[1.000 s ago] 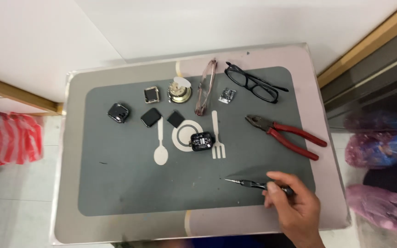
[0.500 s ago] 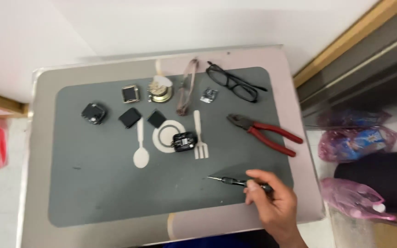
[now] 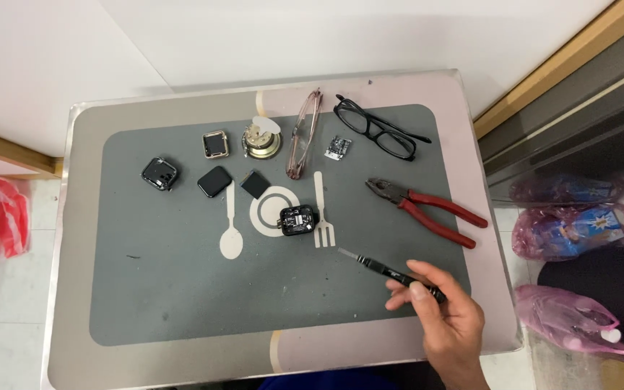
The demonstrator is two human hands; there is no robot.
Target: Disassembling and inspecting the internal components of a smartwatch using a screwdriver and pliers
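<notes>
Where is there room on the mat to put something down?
The bare patch is the grey mat left of the right hand, below the printed spoon. It is crowded along the top, from the black watch case to the black glasses, and by the red pliers.

Repair bench — pliers (image 3: 427, 209), watch parts (image 3: 299, 219)

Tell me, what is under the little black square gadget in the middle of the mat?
The black gadget lies on the grey mat, over the right edge of the printed white plate ring, beside the printed fork. The ring's covered stretch cannot be seen.
</notes>
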